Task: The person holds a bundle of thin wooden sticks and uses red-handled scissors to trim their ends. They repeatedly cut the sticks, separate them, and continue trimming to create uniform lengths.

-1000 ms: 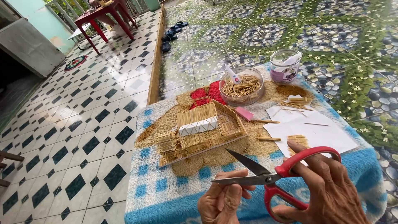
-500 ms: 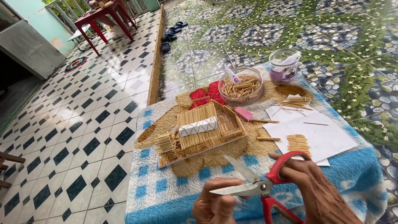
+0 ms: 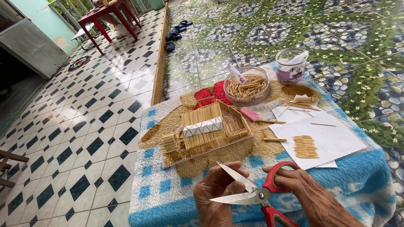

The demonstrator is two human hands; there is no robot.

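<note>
Over a blue towel, two hands work red scissors.
Right hand (image 3: 309, 195) grips the scissors (image 3: 254, 194), blades apart; left hand (image 3: 219, 191) pinches closed beneath them, contents unclear. At 12 o'clock sits a stick house (image 3: 206, 130).

The stick model house (image 3: 206, 132) stands at the middle of the towel-covered table (image 3: 168, 193). Behind it to the right sits the bowl of sticks (image 3: 246, 86), with the jar (image 3: 291, 64) further right. The paper sheet (image 3: 332, 141) lies right of the house, bearing a stick bundle (image 3: 305, 146). The scissors (image 3: 252, 194) are in front.
</note>
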